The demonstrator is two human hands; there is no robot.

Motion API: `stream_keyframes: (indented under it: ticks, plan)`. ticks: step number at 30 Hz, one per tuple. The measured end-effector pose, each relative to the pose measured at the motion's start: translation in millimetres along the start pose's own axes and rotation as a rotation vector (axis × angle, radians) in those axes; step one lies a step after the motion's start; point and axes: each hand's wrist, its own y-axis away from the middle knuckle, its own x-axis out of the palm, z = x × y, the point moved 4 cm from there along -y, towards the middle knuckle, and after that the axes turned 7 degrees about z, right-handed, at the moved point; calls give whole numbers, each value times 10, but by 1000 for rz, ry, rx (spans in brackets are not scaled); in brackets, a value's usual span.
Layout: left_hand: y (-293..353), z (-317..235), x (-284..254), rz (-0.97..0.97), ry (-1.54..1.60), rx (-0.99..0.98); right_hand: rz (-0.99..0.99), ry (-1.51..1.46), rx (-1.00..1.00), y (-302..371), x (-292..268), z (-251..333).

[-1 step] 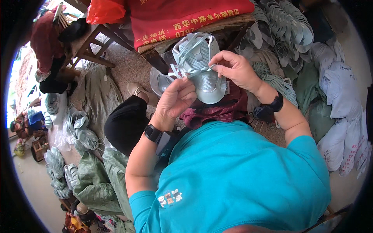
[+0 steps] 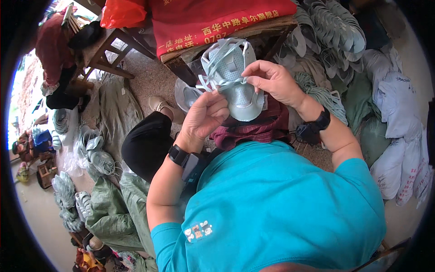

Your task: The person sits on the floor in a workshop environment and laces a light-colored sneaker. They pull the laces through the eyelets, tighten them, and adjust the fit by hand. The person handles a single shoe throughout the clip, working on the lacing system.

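Note:
A pale blue shoe upper (image 2: pixel 241 99) with a mesh toe and padded tongue rests over a maroon cloth (image 2: pixel 251 131) at my lap. Its flat light blue shoelace (image 2: pixel 232 84) crosses the upper at mid-height, and loose loops stick out at the left. My left hand (image 2: pixel 208 113) is closed by the left edge of the upper, thumb and forefinger pinching the lace. On the other side, my right hand (image 2: pixel 275 84) pinches the lace between thumb and forefinger, close to the right row of eyelets. Its other fingers are curled.
Beyond the upper stands a wooden stool (image 2: pixel 272 28) draped with a red cloth (image 2: pixel 217 20). Bundled shoe uppers (image 2: pixel 333 29) and white sacks (image 2: pixel 398 104) lie at the right. Green woven sacks (image 2: pixel 111 213) and more uppers (image 2: pixel 97 154) are on the floor at left, near a wooden bench (image 2: pixel 106 50).
My right thumb and forefinger have shifted very slightly to the left along the lace. My left hand and the shoe upper look unmoved.

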Motion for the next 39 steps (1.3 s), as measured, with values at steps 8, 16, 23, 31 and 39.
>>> stream_keyframes:
  ticks: [8,16,23,31,39]
  plan:
    - [114,-240,-71,-4,-63,28,-11,-16,26,19,-195,-110]
    - [142,-943,1032,153,-518,288,295,1031,-614,363,407,183]
    - [449,-654,2023,670,-830,326,238,984,-600,446,384,61]
    - [270,-743,1649,366,-689,463,13,891,-414,137,74,174]
    - [189,-753,1362,299,-563,429,241,1072,-429,-118,35,262]
